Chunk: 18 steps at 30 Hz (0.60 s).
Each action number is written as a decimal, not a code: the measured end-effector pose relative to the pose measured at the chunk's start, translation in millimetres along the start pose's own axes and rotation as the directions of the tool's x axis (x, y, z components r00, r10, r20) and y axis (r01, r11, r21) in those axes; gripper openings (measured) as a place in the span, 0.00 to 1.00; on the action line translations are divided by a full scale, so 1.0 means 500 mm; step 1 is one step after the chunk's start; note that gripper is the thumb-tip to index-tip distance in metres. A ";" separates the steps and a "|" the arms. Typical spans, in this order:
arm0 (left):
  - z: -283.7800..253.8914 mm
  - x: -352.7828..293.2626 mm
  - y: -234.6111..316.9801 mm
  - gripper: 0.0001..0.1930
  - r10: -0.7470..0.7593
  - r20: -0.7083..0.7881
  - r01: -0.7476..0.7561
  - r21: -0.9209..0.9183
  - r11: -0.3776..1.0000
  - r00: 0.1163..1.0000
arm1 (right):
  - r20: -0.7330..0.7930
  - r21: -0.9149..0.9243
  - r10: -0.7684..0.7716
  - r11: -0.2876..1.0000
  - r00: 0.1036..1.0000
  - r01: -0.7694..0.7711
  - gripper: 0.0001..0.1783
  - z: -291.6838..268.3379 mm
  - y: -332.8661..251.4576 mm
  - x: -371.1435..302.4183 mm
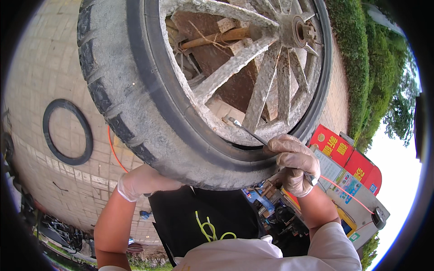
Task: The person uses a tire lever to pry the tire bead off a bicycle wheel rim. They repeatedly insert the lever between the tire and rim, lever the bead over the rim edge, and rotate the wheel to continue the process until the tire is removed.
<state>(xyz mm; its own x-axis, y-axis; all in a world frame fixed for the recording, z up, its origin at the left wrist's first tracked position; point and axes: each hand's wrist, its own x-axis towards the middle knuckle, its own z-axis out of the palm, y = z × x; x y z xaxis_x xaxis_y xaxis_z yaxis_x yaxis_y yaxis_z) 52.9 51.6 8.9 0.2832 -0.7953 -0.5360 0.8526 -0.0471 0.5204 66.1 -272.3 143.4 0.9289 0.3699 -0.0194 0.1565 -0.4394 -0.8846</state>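
A large worn tyre (122, 67) stands upright in front of me on a rusty, pale-crusted spoked wheel (221, 74). My right hand (296, 163), in a thin clear glove, is closed round a metal tyre lever (249, 132). The lever's flat far end reaches over the rim's inner edge, near the foot of a spoke; its shaft crosses the dark gap between rim and tyre bead. My left hand (147, 181), gloved too, lies against the underside of the tread at the lower left. Its fingers are hidden by the tyre.
A black rubber ring (68, 131) lies on the brick paving (40, 81) at left. An orange hose (115, 151) runs behind the tyre. Rusty metal and a wooden handle (217, 38) show through the spokes. A red sign (332, 144) and a hedge (352, 58) are at right.
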 end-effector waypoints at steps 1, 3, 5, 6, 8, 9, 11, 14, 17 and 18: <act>0.002 -0.002 0.000 0.25 0.038 -0.040 -0.037 0.033 0.999 0.998 | -0.065 0.046 0.004 0.999 0.998 -0.001 0.17 0.000 -0.010 0.017; 0.003 -0.006 0.005 0.25 0.055 -0.038 -0.044 0.249 0.968 0.998 | -0.093 0.058 0.159 0.986 0.983 -0.154 0.17 0.001 -0.039 0.054; 0.004 -0.006 0.011 0.25 0.089 -0.046 -0.065 0.381 0.922 0.995 | -0.064 -0.004 0.280 0.960 0.958 -0.281 0.19 0.006 -0.055 0.101; 0.007 -0.006 0.014 0.25 0.111 -0.060 -0.077 0.408 0.910 0.992 | -0.008 -0.035 0.340 0.940 0.941 -0.340 0.19 0.005 -0.056 0.128; 0.012 -0.005 0.020 0.24 0.143 -0.078 -0.095 0.441 0.892 0.987 | 0.061 -0.106 0.333 0.939 0.941 -0.326 0.15 0.018 -0.051 0.182; 0.014 -0.005 0.022 0.24 0.154 -0.079 -0.103 0.448 0.888 0.985 | 0.105 -0.194 0.355 0.924 0.929 -0.331 0.14 0.022 -0.051 0.206; 0.017 -0.006 0.025 0.24 0.177 -0.076 -0.120 0.475 0.872 0.981 | 0.149 -0.299 0.341 0.910 0.928 -0.287 0.13 0.037 -0.048 0.250; 0.020 -0.008 0.027 0.23 0.191 -0.064 -0.128 0.537 0.834 0.979 | 0.185 -0.382 0.245 0.910 0.952 -0.160 0.12 0.064 -0.039 0.298; 0.023 -0.008 0.028 0.23 0.219 -0.050 -0.145 0.606 0.783 0.975 | 0.249 -0.426 0.229 0.898 0.941 -0.106 0.13 0.092 -0.026 0.328; 0.024 -0.007 0.029 0.23 0.260 -0.030 -0.185 0.626 0.757 0.965 | 0.269 -0.437 0.211 0.896 0.940 -0.077 0.15 0.097 -0.022 0.332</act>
<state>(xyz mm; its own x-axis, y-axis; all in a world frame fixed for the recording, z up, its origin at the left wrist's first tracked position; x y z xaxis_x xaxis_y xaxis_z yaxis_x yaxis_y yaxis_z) 59.0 46.3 26.3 0.5083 -0.7617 -0.4018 0.3183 -0.2673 0.9095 202.2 -166.1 127.5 0.8157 0.4747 -0.3305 0.2155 -0.7796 -0.5880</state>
